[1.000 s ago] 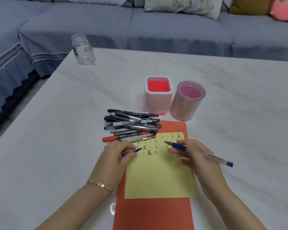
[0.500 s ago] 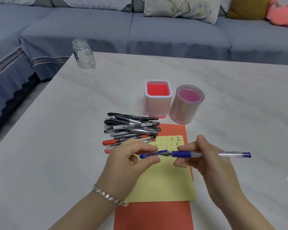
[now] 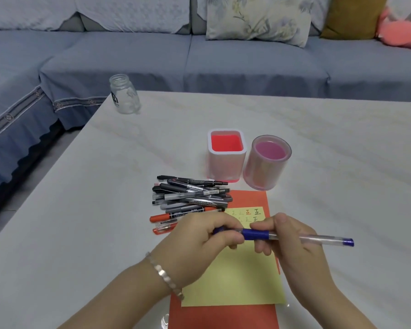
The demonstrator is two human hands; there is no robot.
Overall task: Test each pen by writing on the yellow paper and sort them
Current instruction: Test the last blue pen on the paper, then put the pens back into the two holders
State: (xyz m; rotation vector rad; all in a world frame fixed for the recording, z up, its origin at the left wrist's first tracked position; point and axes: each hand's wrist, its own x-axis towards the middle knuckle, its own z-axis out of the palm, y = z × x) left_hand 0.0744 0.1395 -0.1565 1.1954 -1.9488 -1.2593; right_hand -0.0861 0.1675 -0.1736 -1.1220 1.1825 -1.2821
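Blue-grey fabric sofa (image 3: 223, 62) wraps round the back, with a pale marble-look tabletop (image 3: 318, 162) up front and a clear glass jar (image 3: 125, 96) near its far left corner. A square white holder (image 3: 226, 157) and a round pink holder (image 3: 266, 162) stand side by side, and the pile of pens (image 3: 192, 195) is just in front of them. The yellow paper (image 3: 235, 281) lies on an orange sheet (image 3: 223, 317). Above it, the left hand (image 3: 199, 243) is curled round a blue cap (image 3: 220, 230) at the tip of a clear blue-grip pen (image 3: 294, 237). The right hand (image 3: 292, 245) pinches that pen, which is held level.
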